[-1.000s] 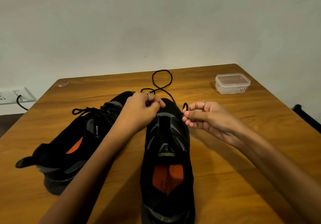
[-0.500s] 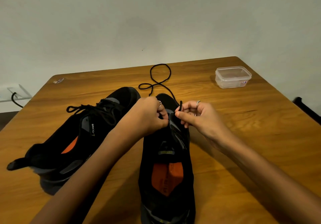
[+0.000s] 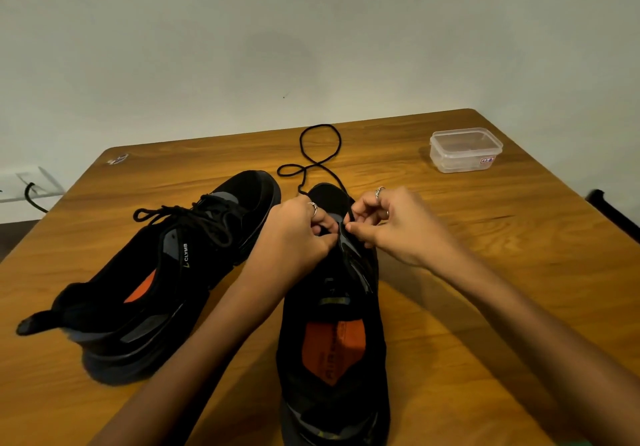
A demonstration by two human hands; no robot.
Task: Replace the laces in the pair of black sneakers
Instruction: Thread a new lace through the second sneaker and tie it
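Observation:
Two black sneakers with orange insoles stand on the wooden table (image 3: pixel 485 272). The left sneaker (image 3: pixel 166 279) is laced and angled to the left. The right sneaker (image 3: pixel 332 341) points away from me, its eyelets bare. A black lace (image 3: pixel 320 154) loops on the table beyond its toe. My left hand (image 3: pixel 294 234) pinches one part of that lace at the shoe's front eyelets. My right hand (image 3: pixel 391 224) pinches the lace's end just right of them. The fingertips hide the eyelets.
A clear plastic box (image 3: pixel 465 149) with a lid sits at the far right of the table. A small wrapper (image 3: pixel 117 159) lies at the far left corner. A wall socket with a black cable (image 3: pixel 31 192) is beyond the left edge, a dark object (image 3: pixel 613 213) beyond the right.
My right hand has moved left with the lace end, close to my left hand over the right sneaker's front. My left hand slid slightly down toward the eyelets.

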